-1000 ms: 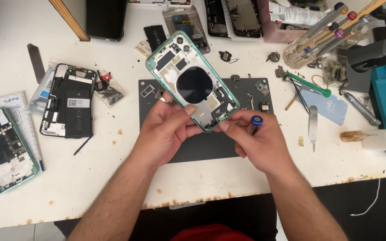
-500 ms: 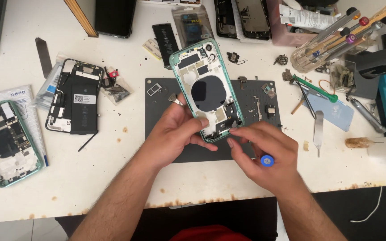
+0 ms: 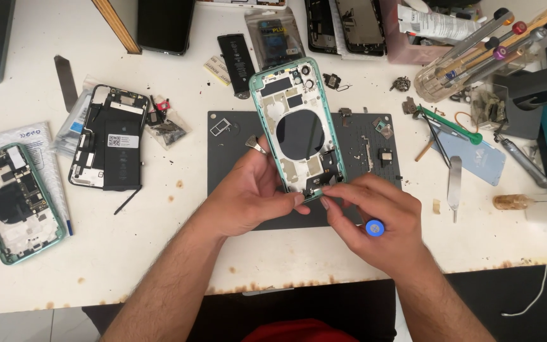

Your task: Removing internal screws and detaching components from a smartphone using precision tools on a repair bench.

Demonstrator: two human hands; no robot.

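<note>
The lower end of the green phone housing (image 3: 299, 126) is covered by the fingers of the left hand (image 3: 248, 193) and right hand (image 3: 378, 218), so what the fingertips pinch there cannot be made out. Of the screwdriver only its blue cap (image 3: 375, 228) shows. At the top edge of the frame, two opened phones (image 3: 346, 25) are cut off. The small parts on the dark mat (image 3: 235, 136) are too tiny to identify.

Near the left edge of the white table (image 3: 159, 253) we note a second green phone frame (image 3: 12, 202), opened, lying partly on a printed pouch (image 3: 23, 136). Just right of it, a black opened phone (image 3: 110, 144) with its battery showing. A loose black battery (image 3: 237, 65) lies toward the far edge. At the far right corner, a clear jar of screwdrivers (image 3: 476, 57). A metal spudger (image 3: 454, 180) lies near the right edge.
</note>
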